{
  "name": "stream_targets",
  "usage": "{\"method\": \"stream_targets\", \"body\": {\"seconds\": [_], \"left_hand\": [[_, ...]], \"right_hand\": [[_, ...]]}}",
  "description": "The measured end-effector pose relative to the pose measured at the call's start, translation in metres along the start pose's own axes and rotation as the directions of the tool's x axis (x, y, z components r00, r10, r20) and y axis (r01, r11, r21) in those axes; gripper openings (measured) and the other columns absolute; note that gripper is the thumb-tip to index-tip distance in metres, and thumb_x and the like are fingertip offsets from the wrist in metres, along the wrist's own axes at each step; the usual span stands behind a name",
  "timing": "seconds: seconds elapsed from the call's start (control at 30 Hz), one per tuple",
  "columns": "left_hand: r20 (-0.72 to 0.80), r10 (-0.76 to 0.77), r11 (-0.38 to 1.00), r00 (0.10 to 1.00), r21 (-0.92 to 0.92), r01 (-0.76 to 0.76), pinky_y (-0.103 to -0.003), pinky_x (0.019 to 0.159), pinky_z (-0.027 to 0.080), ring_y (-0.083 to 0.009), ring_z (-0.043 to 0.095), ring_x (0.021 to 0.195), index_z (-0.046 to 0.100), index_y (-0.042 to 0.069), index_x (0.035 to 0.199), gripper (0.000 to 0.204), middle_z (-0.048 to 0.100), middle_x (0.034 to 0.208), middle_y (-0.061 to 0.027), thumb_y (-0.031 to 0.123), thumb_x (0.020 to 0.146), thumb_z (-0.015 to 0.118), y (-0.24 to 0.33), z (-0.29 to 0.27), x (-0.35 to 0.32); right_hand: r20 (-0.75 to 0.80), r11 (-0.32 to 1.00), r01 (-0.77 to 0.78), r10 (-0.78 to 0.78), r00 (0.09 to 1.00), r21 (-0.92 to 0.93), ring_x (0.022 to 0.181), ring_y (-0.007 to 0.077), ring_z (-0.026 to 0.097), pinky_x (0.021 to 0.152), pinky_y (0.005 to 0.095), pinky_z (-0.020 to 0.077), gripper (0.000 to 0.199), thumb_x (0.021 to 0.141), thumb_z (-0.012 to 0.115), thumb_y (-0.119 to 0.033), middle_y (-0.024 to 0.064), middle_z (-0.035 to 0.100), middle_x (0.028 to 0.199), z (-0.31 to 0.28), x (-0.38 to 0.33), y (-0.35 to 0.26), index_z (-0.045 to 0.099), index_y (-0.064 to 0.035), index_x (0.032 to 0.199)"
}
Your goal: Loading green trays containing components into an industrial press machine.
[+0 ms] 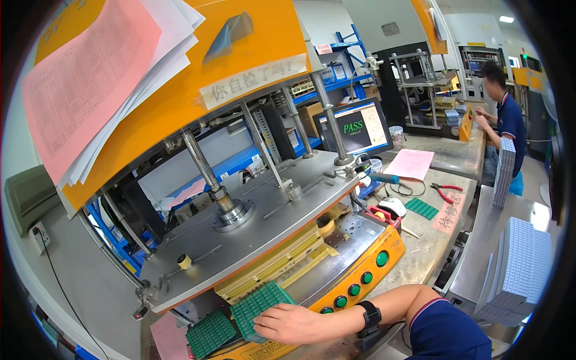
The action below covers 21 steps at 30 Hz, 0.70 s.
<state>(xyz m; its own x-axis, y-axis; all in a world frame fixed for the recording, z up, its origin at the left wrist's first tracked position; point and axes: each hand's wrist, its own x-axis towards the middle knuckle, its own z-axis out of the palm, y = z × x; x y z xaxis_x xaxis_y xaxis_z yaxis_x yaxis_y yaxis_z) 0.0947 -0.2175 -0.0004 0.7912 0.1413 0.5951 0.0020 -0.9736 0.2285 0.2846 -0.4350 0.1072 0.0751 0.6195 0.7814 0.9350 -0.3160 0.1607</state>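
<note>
My right hand [288,324] reaches in from the lower right, with a black watch [369,317] on its wrist. It lies on a green circuit board panel [258,303] at the front of a press machine, fingers curled over the panel's near edge. A second green panel [210,333] sits just to its left. Both lie under the press's grey metal plate [252,222], beside a yellow fixture block [282,258]. My left hand is out of view.
Round green buttons [360,279] line the machine's orange front panel. Behind stand a monitor [354,127], a pink sheet [411,163], red-handled pliers [445,191] and another green panel [422,208]. Stacked grey trays [519,270] stand at the right. A person [504,120] works at the far bench.
</note>
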Motion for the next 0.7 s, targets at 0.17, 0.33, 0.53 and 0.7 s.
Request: {"method": "stream_targets", "body": {"seconds": [0.17, 0.33, 0.53, 0.7], "left_hand": [[0.074, -0.024, 0.996, 0.997, -0.088, 0.031, -0.047, 0.077, 0.045, -0.0378, 0.058, 0.087, 0.065, 0.006, 0.098, 0.017, 0.062, 0.088, -0.0182, 0.022, 0.093, 0.063, 0.008, -0.011, 0.009], [0.180, -0.070, 0.915, 0.981, -0.381, 0.135, -0.037, 0.081, 0.049, -0.0352, 0.060, 0.096, 0.065, 0.006, 0.105, 0.019, 0.063, 0.105, -0.0171, 0.019, 0.092, 0.065, 0.026, -0.057, 0.078], [-0.030, 0.352, 0.898, 0.935, -0.272, -0.347, -0.044, 0.088, 0.045, -0.0328, 0.058, 0.102, 0.064, 0.007, 0.106, 0.025, 0.065, 0.108, -0.0117, 0.024, 0.087, 0.068, 0.043, -0.029, 0.247], [0.171, 0.212, 0.957, 0.962, 0.166, -0.240, -0.047, 0.110, 0.033, -0.0342, 0.042, 0.135, 0.055, 0.012, 0.135, 0.073, 0.055, 0.137, -0.0157, 0.058, 0.081, 0.069, 0.029, 0.024, 0.329]], "right_hand": [[0.281, 0.997, 0.025, -0.004, 0.960, -0.069, 0.104, 0.0186, 0.058, 0.096, 0.0344, 0.0443, 0.037, 0.081, 0.064, -0.021, 0.0025, 0.062, 0.117, -0.009, 0.004, 0.005, 0.060, -0.0101, 0.116], [0.183, 0.994, -0.095, 0.085, 0.979, 0.047, 0.114, 0.0242, 0.056, 0.097, 0.0482, 0.0436, 0.043, 0.078, 0.072, -0.032, 0.0069, 0.061, 0.114, -0.023, 0.005, 0.019, 0.061, -0.0109, 0.114], [0.187, 0.999, -0.047, 0.048, 0.981, -0.006, 0.111, 0.0240, 0.063, 0.086, 0.0416, 0.0533, 0.032, 0.082, 0.062, -0.017, 0.0072, 0.066, 0.118, -0.033, 0.002, 0.029, 0.063, -0.0079, 0.113], [0.175, 0.998, -0.057, 0.054, 0.983, 0.015, 0.112, 0.0229, 0.063, 0.080, 0.0358, 0.0555, 0.033, 0.079, 0.062, -0.015, 0.0078, 0.066, 0.118, -0.037, 0.001, 0.031, 0.063, -0.0072, 0.111]]}}
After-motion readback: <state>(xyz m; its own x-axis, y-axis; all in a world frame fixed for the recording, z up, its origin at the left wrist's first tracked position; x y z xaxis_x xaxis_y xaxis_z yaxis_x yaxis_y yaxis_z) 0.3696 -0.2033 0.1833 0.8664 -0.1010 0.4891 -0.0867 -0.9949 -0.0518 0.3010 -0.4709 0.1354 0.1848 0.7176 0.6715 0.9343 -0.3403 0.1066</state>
